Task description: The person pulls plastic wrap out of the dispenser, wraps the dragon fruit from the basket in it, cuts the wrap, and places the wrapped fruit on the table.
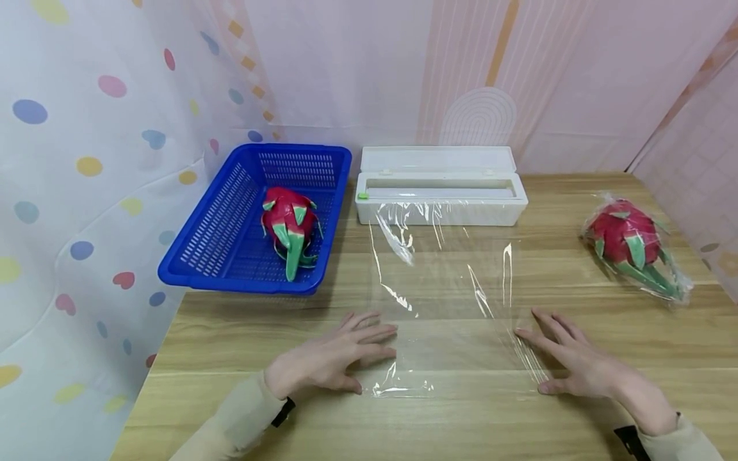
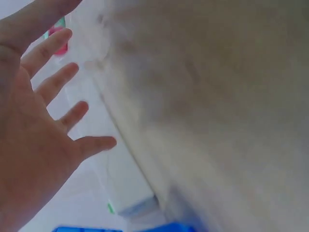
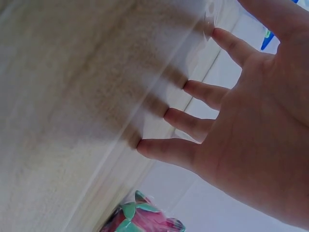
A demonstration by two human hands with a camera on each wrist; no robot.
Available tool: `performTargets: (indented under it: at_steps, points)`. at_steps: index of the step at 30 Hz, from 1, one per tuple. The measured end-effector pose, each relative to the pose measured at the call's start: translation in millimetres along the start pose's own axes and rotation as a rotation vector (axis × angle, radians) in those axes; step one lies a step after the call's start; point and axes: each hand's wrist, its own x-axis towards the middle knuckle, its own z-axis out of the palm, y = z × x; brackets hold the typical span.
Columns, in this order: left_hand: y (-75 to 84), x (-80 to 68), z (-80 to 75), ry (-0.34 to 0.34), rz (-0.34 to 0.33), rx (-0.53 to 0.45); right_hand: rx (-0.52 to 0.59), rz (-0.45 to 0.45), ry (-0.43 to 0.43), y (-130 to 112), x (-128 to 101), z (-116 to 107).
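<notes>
A sheet of clear plastic wrap (image 1: 444, 307) runs from the white wrap dispenser (image 1: 441, 211) toward me over the wooden table, creased and shiny along its sides. My left hand (image 1: 340, 355) is at its left edge, fingers spread and fairly straight. At the right edge, my right hand (image 1: 582, 362) touches the film with spread fingers, and creases run down beside its thumb. In the right wrist view the fingertips (image 3: 145, 146) rest on the tabletop. The left wrist view shows the left palm (image 2: 38, 130) with nothing held in it.
A blue basket (image 1: 173, 272) at the left holds an unwrapped dragon fruit (image 1: 291, 221). Another dragon fruit (image 1: 625, 240), wrapped in clear film, lies at the right. The dispenser's lid (image 1: 438, 159) stands raised, with a small green slider (image 1: 362, 196) at its left end. Curtains hang behind.
</notes>
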Motion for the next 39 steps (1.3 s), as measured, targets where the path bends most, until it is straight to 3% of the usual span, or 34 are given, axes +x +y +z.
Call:
performTargets:
  at_steps: [4,7,9,11,14,18,21,25,32,35,39]
  points:
    - [-7.2,-3.6,-16.3,0.125,0.053,-0.019,-0.001,-0.006,0.002,0.5,-0.1,-0.1]
    - [-14.3,-5.9,-37.8,0.26,0.016,0.015,0.005,-0.005,-0.003,1.1,-0.2,0.2]
    - [-19.0,-7.1,-55.7,0.353,-0.071,-0.005,0.008,-0.004,-0.007,1.3,-0.2,0.3]
    - [-23.7,-8.1,-75.8,0.424,-0.201,-0.028,0.005,-0.007,-0.006,1.4,-0.4,0.3]
    - [-34.1,-7.8,-104.6,0.483,-0.389,-0.077,-0.005,-0.015,0.001,1.3,-0.7,0.5]
    - [-55.9,-5.7,-134.8,0.43,-0.609,-0.121,-0.017,-0.021,0.009,0.8,-0.8,0.7]
    - [-76.5,-3.5,-149.7,0.336,-0.761,-0.152,-0.019,-0.017,0.004,0.8,-0.5,1.2]
    - [-106.7,0.5,-159.9,0.203,-0.911,-0.206,-0.015,-0.013,0.0,1.1,-0.4,1.7]
    - [-143.1,6.8,-156.9,0.013,-1.069,-0.398,-0.006,-0.017,0.009,2.4,-1.1,3.4]
    - [-149.3,11.2,-154.6,-0.01,-1.098,-0.455,-0.006,-0.017,0.011,2.7,-1.1,3.5]
    - [-154.5,17.0,-152.2,-0.005,-1.141,-0.459,-0.005,-0.005,0.004,2.6,-0.6,3.1]
